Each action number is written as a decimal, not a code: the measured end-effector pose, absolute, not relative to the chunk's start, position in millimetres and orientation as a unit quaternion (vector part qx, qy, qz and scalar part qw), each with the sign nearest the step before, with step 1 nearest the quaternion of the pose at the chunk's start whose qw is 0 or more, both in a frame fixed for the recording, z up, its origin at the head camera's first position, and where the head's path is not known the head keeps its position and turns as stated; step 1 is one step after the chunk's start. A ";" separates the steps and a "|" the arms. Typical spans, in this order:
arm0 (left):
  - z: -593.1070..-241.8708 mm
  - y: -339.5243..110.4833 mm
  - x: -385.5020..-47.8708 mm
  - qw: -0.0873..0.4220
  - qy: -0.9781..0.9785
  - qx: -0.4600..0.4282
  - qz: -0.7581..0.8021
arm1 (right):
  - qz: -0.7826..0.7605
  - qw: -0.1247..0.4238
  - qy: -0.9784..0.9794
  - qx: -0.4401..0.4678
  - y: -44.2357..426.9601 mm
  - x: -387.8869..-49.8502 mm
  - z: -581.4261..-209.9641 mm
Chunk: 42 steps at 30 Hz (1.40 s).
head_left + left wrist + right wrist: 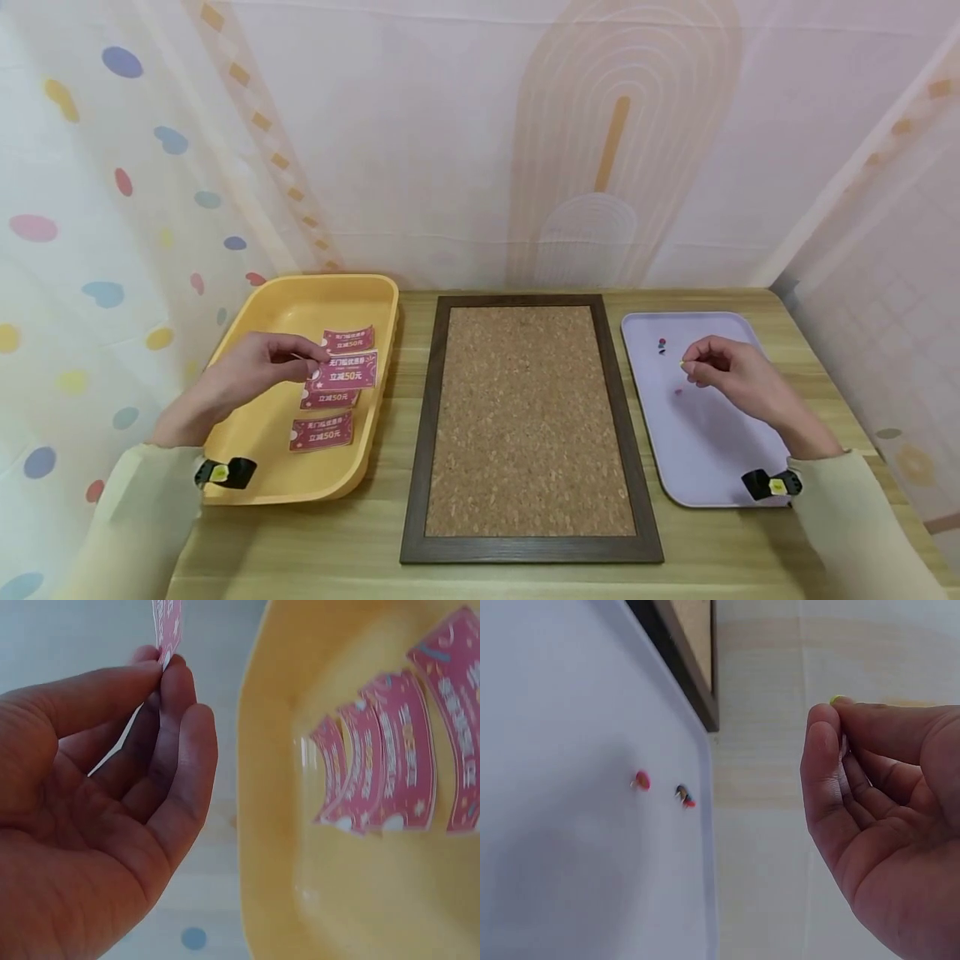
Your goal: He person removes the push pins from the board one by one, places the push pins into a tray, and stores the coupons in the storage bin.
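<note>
My left hand (251, 375) pinches a pink printed coupon (352, 372) by its edge, above the yellow tray (292, 304). Several similar coupons (322, 433) lie overlapping in that tray. In the left wrist view the held coupon (168, 630) stands up from thumb and fingertips. Over the lilac tray (720, 475), my right hand (742, 379) pinches a small yellow thumbtack; its head (841, 699) peeks out in the right wrist view, the rest hidden by the fingers. A pink thumbtack (642, 780) and a small group of dark and red thumbtacks (683, 795) lie on the lilac tray.
Between the two trays, a cork board (528, 417) in a dark wooden frame (532, 550) lies on the wood-grain table (315, 550). A patterned curtain (420, 142) hangs behind the table and along both sides.
</note>
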<state>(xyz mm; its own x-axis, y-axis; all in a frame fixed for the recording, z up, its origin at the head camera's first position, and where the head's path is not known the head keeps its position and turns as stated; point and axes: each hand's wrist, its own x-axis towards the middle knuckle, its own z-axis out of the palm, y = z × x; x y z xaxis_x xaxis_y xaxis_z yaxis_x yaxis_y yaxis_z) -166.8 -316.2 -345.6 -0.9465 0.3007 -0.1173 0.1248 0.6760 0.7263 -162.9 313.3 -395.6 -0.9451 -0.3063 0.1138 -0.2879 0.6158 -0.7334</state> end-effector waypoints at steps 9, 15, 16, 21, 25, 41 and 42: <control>-354.6 -341.0 -181.4 0.162 0.896 0.096 0.403 | -0.397 0.035 0.900 -0.176 323.7 -179.1 -403.3; -363.0 -351.3 -186.0 0.191 0.890 0.096 0.402 | -0.392 0.062 0.902 -0.169 329.4 -188.1 -408.5; -364.8 -353.0 -186.9 0.194 0.890 0.099 0.400 | -0.389 0.067 0.904 -0.164 330.2 -189.4 -409.4; -374.1 -360.3 -191.7 0.208 0.891 0.104 0.391 | -0.376 0.083 0.910 -0.153 332.7 -196.4 -413.9; -381.8 -364.2 -194.8 0.227 0.894 0.100 0.373 | -0.372 0.085 0.911 -0.155 333.5 -201.8 -419.6; -402.7 -370.5 -196.8 0.270 0.886 0.069 0.370 | -0.359 0.090 0.916 -0.152 333.6 -212.0 -436.4; -403.8 -370.8 -196.7 0.271 0.887 0.072 0.368 | -0.358 0.092 0.917 -0.150 333.4 -212.2 -437.3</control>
<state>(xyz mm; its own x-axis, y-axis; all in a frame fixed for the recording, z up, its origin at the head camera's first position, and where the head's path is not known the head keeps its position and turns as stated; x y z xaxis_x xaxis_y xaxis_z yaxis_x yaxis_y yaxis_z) -196.7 -370.8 -403.8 -0.8430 0.3265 -0.4275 -0.0717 0.7194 0.6908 -212.2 333.4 -437.3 -0.9379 -0.3414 -0.0611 -0.2096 0.6982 -0.6846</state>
